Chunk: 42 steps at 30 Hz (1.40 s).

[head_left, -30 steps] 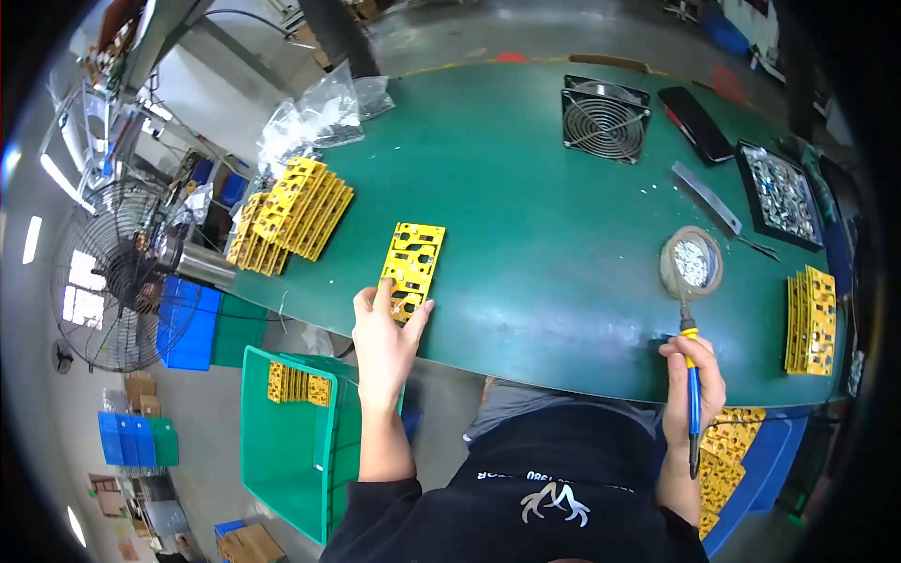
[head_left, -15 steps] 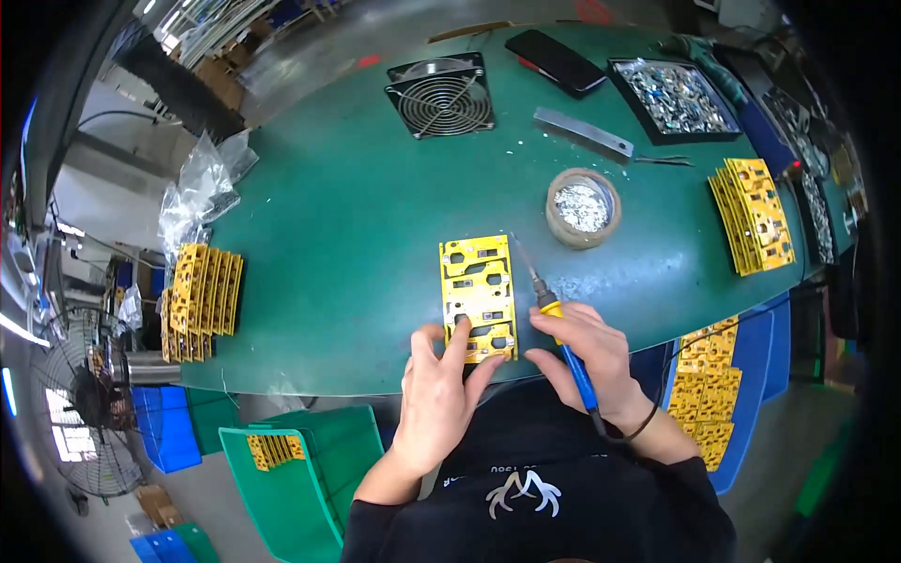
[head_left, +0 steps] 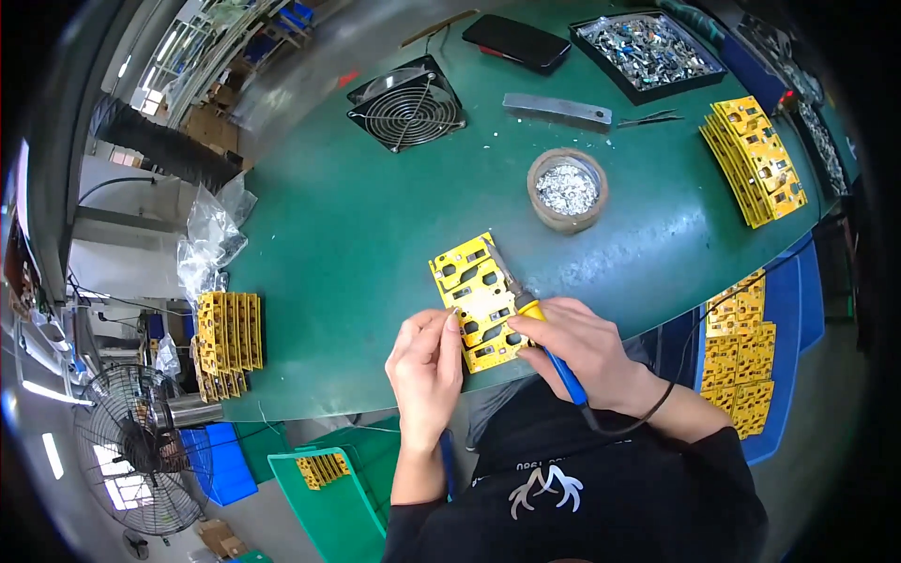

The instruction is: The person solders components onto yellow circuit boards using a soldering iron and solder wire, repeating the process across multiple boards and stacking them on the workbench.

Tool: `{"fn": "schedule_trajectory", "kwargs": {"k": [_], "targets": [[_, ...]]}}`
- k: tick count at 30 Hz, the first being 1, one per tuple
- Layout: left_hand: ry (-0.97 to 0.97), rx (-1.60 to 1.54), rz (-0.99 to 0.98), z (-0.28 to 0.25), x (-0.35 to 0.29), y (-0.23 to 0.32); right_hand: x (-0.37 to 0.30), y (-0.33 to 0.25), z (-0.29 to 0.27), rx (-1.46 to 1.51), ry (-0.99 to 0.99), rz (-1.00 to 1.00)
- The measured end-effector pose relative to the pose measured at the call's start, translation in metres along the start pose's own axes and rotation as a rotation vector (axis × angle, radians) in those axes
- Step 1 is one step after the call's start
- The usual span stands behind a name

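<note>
Right grip [head_left: 571, 340] wrapped round blue soldering iron [head_left: 549, 342], tip now down on yellow board [head_left: 481, 302] lying on green table [head_left: 357, 235], left grip [head_left: 427, 361] pinching board's near edge, so soldering looks started.

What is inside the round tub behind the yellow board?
The tub holds a heap of small silvery metal bits; its bottom is covered by them.

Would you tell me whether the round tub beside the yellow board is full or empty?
Partly full: the round tub holds a heap of small silvery bits.
</note>
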<state>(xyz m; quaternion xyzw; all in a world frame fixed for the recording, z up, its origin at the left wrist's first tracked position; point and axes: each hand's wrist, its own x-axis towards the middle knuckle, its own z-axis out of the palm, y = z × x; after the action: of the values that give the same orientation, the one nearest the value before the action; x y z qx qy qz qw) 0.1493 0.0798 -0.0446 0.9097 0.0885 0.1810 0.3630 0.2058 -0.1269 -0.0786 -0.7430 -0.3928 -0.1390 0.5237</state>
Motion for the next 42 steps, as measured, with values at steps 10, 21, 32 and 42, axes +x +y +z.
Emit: {"fn": "schedule_trajectory", "kwargs": {"k": [10, 21, 32, 42], "targets": [[-0.05, 0.045, 0.015, 0.002, -0.014, 0.017, -0.011, -0.002, -0.023, -0.082, 0.017, 0.034], [0.002, 0.157, 0.246, 0.014, -0.005, 0.019, -0.003, 0.011, -0.053, -0.336, 0.21, 0.089], [0.038, 0.316, 0.332, 0.039, -0.015, 0.022, -0.005, -0.002, -0.039, 0.084, 0.11, 0.101], [0.133, 0.399, 0.377, 0.048, -0.017, 0.021, -0.01, -0.01, -0.03, 0.131, 0.119, 0.244]]}}
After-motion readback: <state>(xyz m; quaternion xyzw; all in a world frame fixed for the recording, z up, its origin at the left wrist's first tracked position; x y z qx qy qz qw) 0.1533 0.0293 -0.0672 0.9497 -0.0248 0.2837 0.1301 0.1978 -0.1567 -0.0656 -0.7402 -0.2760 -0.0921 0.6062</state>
